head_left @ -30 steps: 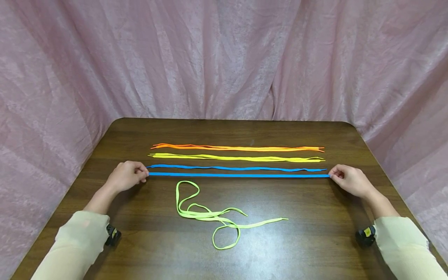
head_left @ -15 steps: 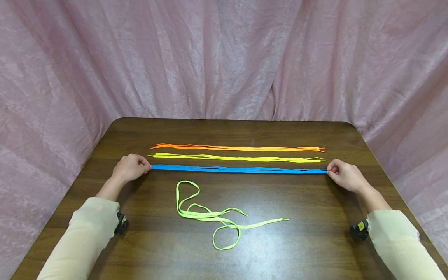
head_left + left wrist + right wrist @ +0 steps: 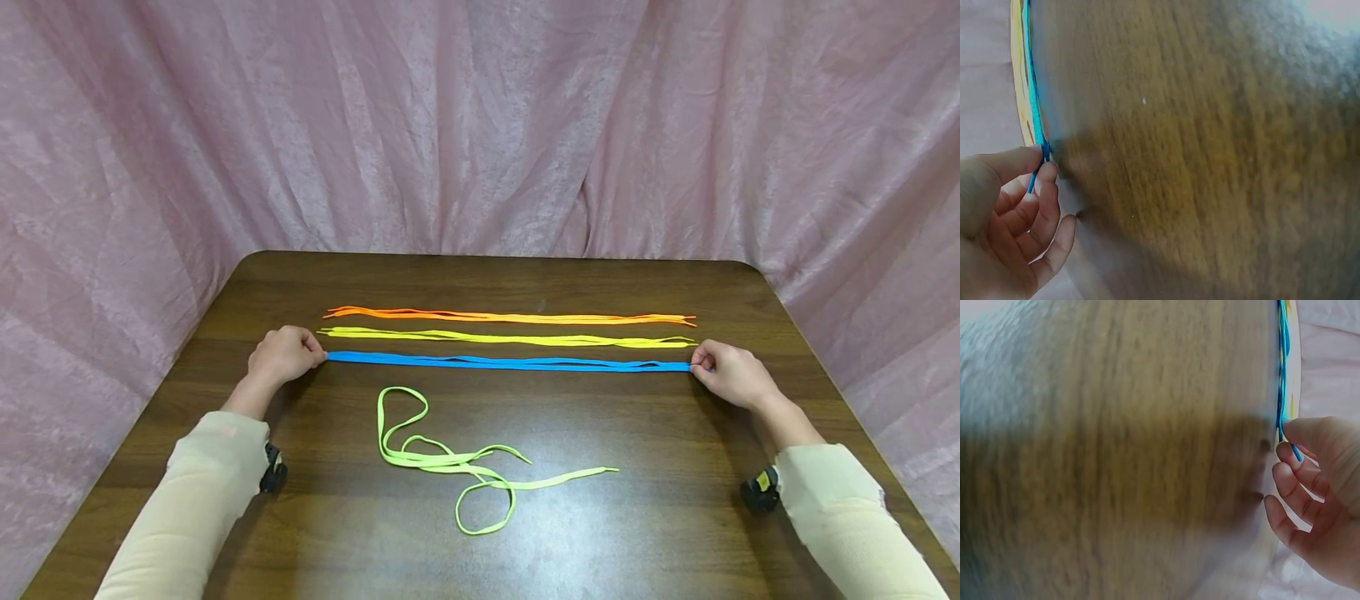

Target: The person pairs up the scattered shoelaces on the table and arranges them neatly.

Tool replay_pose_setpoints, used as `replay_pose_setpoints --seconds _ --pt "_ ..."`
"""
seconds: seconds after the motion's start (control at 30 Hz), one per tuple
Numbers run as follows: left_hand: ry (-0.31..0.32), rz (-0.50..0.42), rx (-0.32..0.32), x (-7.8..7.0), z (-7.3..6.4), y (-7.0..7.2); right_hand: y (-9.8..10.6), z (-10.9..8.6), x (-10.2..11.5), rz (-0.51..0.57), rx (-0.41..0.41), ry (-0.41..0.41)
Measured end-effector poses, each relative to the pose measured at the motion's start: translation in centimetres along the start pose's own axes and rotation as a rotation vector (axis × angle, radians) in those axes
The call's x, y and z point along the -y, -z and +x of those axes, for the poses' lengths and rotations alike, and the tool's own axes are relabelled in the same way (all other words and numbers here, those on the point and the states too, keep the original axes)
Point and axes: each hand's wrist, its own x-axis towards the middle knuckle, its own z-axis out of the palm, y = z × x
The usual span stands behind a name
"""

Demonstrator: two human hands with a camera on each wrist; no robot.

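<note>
A blue shoelace (image 3: 510, 364) stretches across the table, its strands side by side with narrow gaps between them. My left hand (image 3: 288, 353) pinches its left end between thumb and finger; in the left wrist view a short blue tip (image 3: 1032, 181) pokes out past the thumb. At the other end my right hand (image 3: 731, 372) pinches the blue lace, and its tip (image 3: 1297, 452) shows by the fingers in the right wrist view. Just beyond lies a yellow shoelace (image 3: 510, 338), and behind that an orange one (image 3: 510, 317), both laid out straight and roughly parallel to the blue.
Nearer the front, a yellow-green shoelace (image 3: 442, 462) lies loose in loops and crossings. The brown wooden table (image 3: 637, 550) has rounded far corners. Pink curtains (image 3: 480, 125) hang behind it and at both sides.
Both hands have carried the near blue strand away from the body, up beside the other blue strand. The right hand has since shifted slightly inward; the other laces stay put.
</note>
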Motion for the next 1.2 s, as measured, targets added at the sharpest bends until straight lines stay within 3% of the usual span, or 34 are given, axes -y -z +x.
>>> replay_pose_setpoints --seconds 0.3,0.53,0.73,1.2 --pt "0.027 0.019 -0.007 -0.13 0.36 -0.08 -0.14 0.05 0.25 -0.014 0.023 -0.021" --pt "0.034 0.026 0.016 -0.37 0.25 -0.07 -0.67 -0.01 0.05 -0.041 -0.068 0.058" --pt "0.037 0.037 -0.003 -0.34 0.28 -0.27 -0.82 -0.07 0.02 -0.049 -0.104 0.103" --pt "0.007 0.062 -0.053 -0.47 -0.10 -0.19 -0.57 -0.32 0.46 -0.014 -0.095 0.063"
